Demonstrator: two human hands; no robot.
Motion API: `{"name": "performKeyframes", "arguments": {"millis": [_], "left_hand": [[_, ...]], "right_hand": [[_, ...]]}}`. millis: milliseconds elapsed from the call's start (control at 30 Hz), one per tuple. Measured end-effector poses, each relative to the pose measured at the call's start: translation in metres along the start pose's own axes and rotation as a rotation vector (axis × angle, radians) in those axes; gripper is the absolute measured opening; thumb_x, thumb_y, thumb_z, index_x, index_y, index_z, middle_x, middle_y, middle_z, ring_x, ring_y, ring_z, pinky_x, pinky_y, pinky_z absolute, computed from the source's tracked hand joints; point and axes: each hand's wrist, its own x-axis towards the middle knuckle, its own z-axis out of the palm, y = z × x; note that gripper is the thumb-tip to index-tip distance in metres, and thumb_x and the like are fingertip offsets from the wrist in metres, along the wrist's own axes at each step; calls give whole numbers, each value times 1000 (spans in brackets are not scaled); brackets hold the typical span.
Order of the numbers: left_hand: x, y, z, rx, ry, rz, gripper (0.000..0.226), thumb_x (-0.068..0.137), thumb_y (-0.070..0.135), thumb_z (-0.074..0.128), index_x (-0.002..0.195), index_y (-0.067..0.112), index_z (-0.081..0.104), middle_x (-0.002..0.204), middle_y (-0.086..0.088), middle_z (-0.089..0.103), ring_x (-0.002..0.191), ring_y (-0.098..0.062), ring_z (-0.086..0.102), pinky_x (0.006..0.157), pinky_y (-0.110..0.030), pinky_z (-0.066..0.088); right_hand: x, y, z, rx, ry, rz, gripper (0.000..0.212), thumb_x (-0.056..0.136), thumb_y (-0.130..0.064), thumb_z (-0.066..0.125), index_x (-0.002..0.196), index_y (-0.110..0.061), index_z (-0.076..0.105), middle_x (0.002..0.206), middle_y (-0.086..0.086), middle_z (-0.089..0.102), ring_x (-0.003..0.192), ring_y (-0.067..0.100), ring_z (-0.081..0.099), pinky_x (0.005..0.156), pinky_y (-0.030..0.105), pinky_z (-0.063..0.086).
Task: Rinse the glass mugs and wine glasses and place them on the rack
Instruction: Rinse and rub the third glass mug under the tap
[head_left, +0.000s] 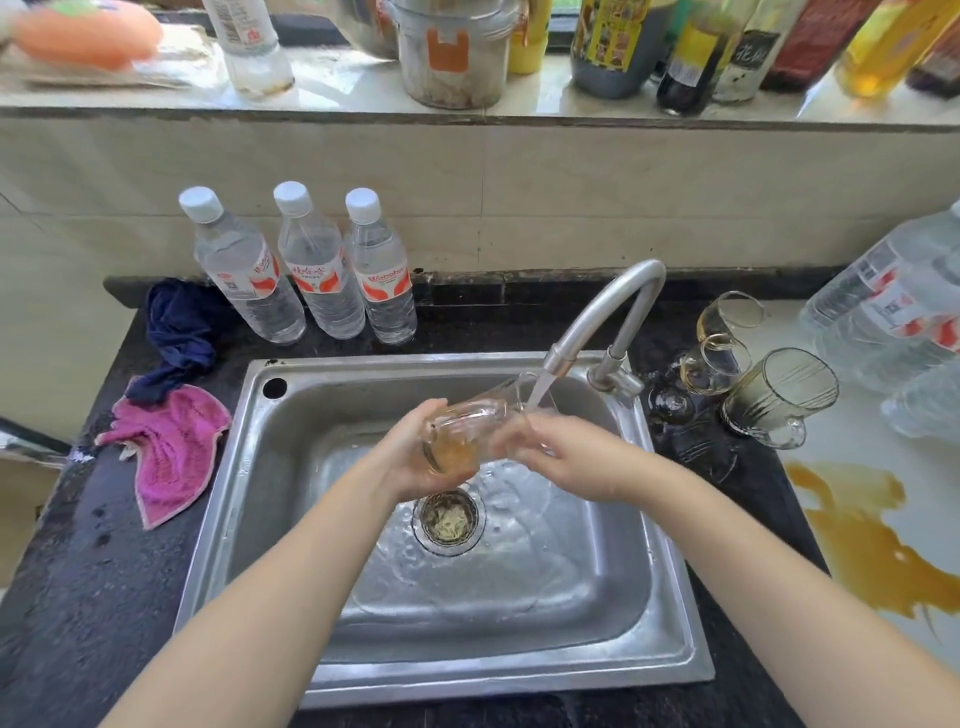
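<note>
Over the steel sink (291, 467) I hold a glass mug (470, 426) tilted on its side, its mouth under the water running from the tap (597, 322). My left hand (415, 457) grips the mug's base. My right hand (566, 457) holds the mug near its rim; its fingers are blurred. A second glass mug (779, 397) with brownish residue stands to the right of the sink. Two wine glasses (719, 345) with yellowish liquid stand behind it, near the tap. No rack is in view.
Three water bottles (311, 270) stand behind the sink. A pink cloth (166, 452) and a dark blue cloth (179, 332) lie at its left. A large water jug (893, 301) and a brown spill (872, 540) are at the right. Bottles line the ledge above.
</note>
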Motion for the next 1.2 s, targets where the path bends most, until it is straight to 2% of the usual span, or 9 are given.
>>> {"name": "performKeyframes", "arguments": {"millis": [100,233,400,533,600,700,867,1000,1200], "left_hand": [[3,-7,-2,0,-12,22,30,91,38,50,105,17,66,106,-13,67,92,-27,62,77,-40,53],[3,-18,12,-128,24,122,27,94,29,42,78,17,61,68,-5,63,62,-21,58,63,-30,47],[5,-10,1,65,72,41,23,91,32,46,95,16,62,93,-9,68,85,-24,63,66,-38,49],[1,-17,11,0,6,130,26,96,35,46,92,13,61,89,-10,65,81,-23,60,78,-39,49],[3,-14,9,22,54,149,28,96,38,46,93,14,60,89,-9,65,80,-22,60,79,-38,49],[4,-6,-2,89,35,73,34,94,43,49,108,14,61,110,-14,65,90,-26,64,79,-40,54],[8,-16,1,2,-66,37,33,95,40,47,102,12,63,91,-12,68,76,-23,63,66,-35,51],[7,-7,-3,-2,-34,-16,23,88,36,51,86,14,59,78,-8,63,65,-22,59,66,-32,48],[6,-14,3,-56,-64,102,37,96,40,47,102,7,63,95,-17,68,81,-28,66,68,-36,57]], "right_hand": [[7,4,-10,-63,-25,49,21,94,-11,51,110,-15,65,114,-3,67,107,12,61,96,25,45],[17,-7,6,394,343,136,24,97,-21,47,102,-10,68,100,3,73,96,14,68,94,38,50],[5,12,-1,-71,-49,66,19,94,-24,53,109,-20,64,112,-3,67,103,11,62,93,33,49],[16,-2,0,331,357,139,27,94,-27,54,97,-5,69,91,-6,73,86,7,68,90,32,53],[9,-5,5,230,286,51,25,96,-25,50,111,-12,65,103,-13,67,95,-1,63,92,17,48],[2,0,2,-90,30,34,24,96,-26,50,116,-21,63,115,-7,66,103,9,61,94,27,48],[11,-13,-2,458,340,87,16,95,-18,52,93,-17,68,93,-2,74,86,9,70,90,34,54],[3,-1,-8,-60,11,30,20,95,-22,51,110,-22,64,109,-9,66,99,6,61,92,26,48],[10,-3,7,308,303,117,22,96,-25,51,111,-19,67,113,-7,67,103,5,61,97,30,48]]}}
